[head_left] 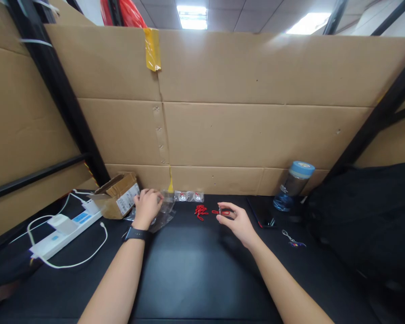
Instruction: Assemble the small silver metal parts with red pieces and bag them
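My right hand [234, 221] pinches a small, thin silvery piece [219, 209] upright between thumb and fingertips. A red cord loop [215, 212] shows beside the fingertips, and more red cord lies behind them. To the left of this hand is a little heap of red cords [201, 210] on the black table. My left hand [147, 206], wearing a dark wristband, has its fingers curled on crinkled clear plastic bags [165, 217]. Two small clear packets [189, 196] with round silvery pieces inside lie behind the heap, against the cardboard.
An open cardboard box [116, 198] and a white power strip [65, 236] with cables stand on the left. To the right are a dark phone [263, 213], a blue-lidded bottle [292, 186], a small corded charm [294, 240] and a black bag [367, 225]. Cardboard [216, 135] walls the back.
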Available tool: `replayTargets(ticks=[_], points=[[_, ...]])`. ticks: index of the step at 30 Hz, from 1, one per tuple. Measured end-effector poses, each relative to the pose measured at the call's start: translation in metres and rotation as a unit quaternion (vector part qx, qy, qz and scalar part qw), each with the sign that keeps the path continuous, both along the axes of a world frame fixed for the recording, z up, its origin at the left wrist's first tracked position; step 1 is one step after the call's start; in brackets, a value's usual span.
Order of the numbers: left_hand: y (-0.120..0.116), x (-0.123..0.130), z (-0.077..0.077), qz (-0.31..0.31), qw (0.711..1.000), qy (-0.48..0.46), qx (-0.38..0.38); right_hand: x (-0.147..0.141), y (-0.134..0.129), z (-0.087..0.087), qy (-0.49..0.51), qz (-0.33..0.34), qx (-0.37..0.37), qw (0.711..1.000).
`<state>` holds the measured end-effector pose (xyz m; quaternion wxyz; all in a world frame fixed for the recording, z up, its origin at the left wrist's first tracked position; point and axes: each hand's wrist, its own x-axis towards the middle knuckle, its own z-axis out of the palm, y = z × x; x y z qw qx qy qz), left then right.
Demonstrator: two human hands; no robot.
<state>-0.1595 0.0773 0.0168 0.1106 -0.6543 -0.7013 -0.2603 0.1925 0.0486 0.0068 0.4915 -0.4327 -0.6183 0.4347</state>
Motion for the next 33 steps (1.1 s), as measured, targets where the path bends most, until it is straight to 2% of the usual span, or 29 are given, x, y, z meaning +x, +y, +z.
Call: replayTargets(ticks=[3,6,10,13,16,21,28,33], points=[[-0.003,0.024,0.008,-0.053,0.997,-0.027,0.044,0.006,0.003,0.006,-0.021,-0.011,0.037,0.999],[-0.014,0.074,0.01,-0.19,0.979,-0.041,0.067,0.018,0.008,0.011,-0.037,-0.038,0.075,0.996],[-0.037,0.142,-0.009,-0.377,0.926,-0.011,0.01,0.038,0.013,0.018,-0.124,-0.074,0.126,0.982],[-0.05,0.168,-0.026,-0.463,0.884,0.011,-0.067,0.054,0.012,0.024,-0.241,-0.04,0.147,0.959],[-0.055,0.173,-0.034,-0.486,0.869,0.015,-0.098,0.066,0.009,0.029,-0.336,0.011,0.125,0.934],[-0.053,0.167,-0.037,-0.475,0.873,0.015,-0.113,0.072,0.003,0.03,-0.399,0.061,0.044,0.914],[-0.05,0.169,-0.05,-0.463,0.876,0.019,-0.133,0.059,0.009,0.013,-0.44,0.039,0.045,0.896],[-0.049,0.168,-0.052,-0.46,0.877,0.022,-0.141,0.051,0.014,0.001,-0.448,0.009,0.062,0.892]])
